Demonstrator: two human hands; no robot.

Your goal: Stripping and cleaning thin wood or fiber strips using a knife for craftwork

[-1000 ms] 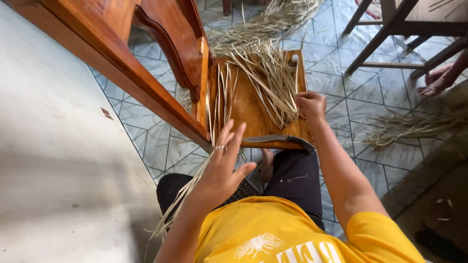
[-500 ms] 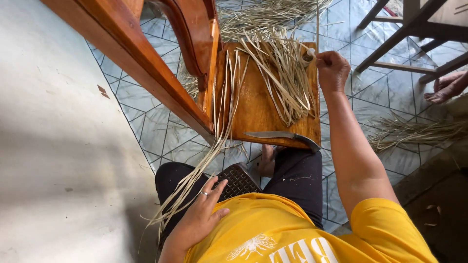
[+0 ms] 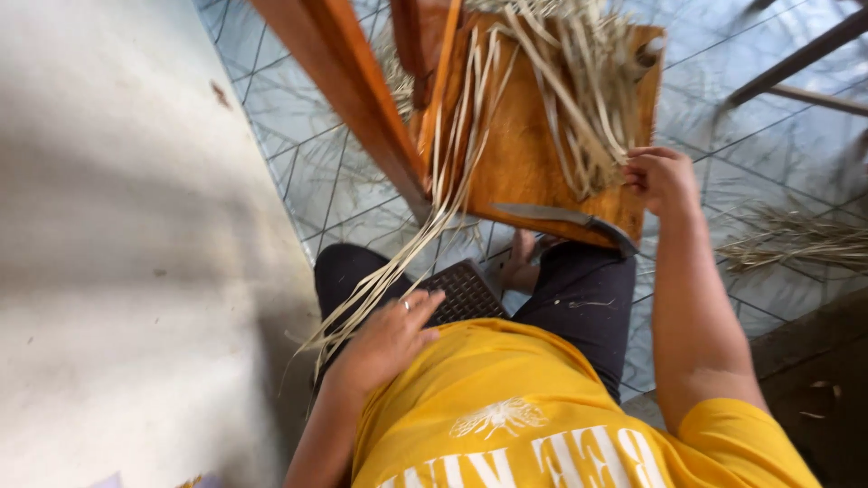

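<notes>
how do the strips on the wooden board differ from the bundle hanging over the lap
The strips on the board lie in a loose, crisscrossed heap on the wooden board, by the right hand. The hanging bundle runs long and nearly parallel from the board's left side down past the left hand, ends fanning out. The heap is supported flat; the bundle droops unsupported. Both are pale, thin, straw-coloured plant strips.

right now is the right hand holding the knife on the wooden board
No, the right hand rests on the pale strips, while the knife lies untouched on the wooden board.
</notes>
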